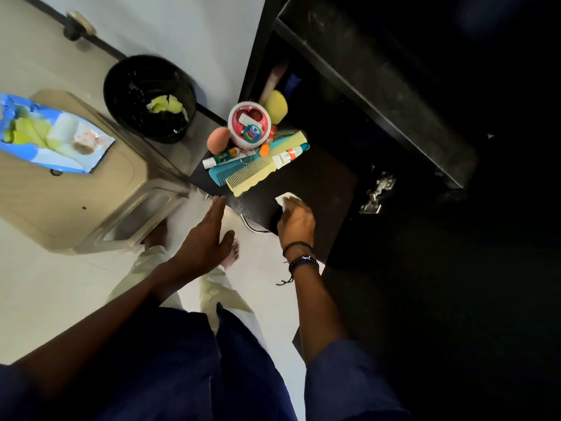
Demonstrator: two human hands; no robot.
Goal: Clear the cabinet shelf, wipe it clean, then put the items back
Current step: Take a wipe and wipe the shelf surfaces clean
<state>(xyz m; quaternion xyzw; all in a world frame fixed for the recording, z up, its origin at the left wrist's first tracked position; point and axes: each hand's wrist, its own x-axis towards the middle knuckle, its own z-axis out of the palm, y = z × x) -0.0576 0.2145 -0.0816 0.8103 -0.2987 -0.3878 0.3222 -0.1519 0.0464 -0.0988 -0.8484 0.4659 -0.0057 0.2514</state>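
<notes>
Two hands at the wiping step: the right hand (296,221) pinches a white wipe (285,199) against the dark shelf (318,177). The left hand (206,235), fingers straight, touches its edge. Toiletries (249,138) crowding the far end likely need shifting next.

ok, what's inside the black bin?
Inside the black bin: crumpled yellow-green and white scraps lying on a glossy black liner. Anything beneath the scraps, and the bin's bottom, is covered and cannot be seen.

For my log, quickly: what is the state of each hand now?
Left hand: open, fingers straight, holding nothing.
Right hand: grips a crumpled white wipe.
</notes>
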